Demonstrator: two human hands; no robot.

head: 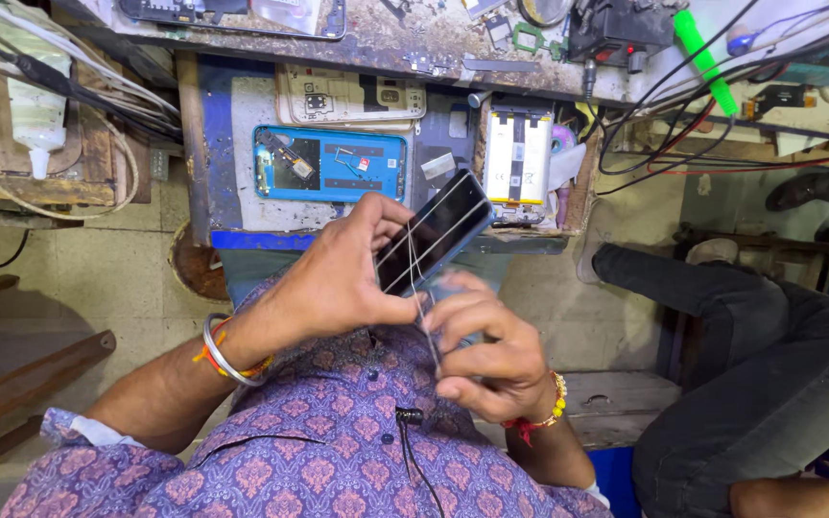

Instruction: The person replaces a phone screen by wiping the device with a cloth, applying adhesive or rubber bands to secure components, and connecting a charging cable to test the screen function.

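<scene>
Smartphone (434,230) sits tilted above the lap, left hand (338,283) fingers clamped on its edge; right hand (486,355) pinches thin wire across the screen. Screen-separating step, prob; next needs steady pull w/ even tension.

Shirt (338,460): purple, with a repeating pink floral motif, collar visible, dark buttons down the front placket. Sleeves look rolled, with a pale lining showing at the left cuff (74,427). Left wrist: plain silver bangle (223,360) plus orange-red thread band beside it. Right wrist: red thread with yellow beads (547,412). Small black clip-on mic (409,416) on the placket, thin black cable running down from it.
</scene>
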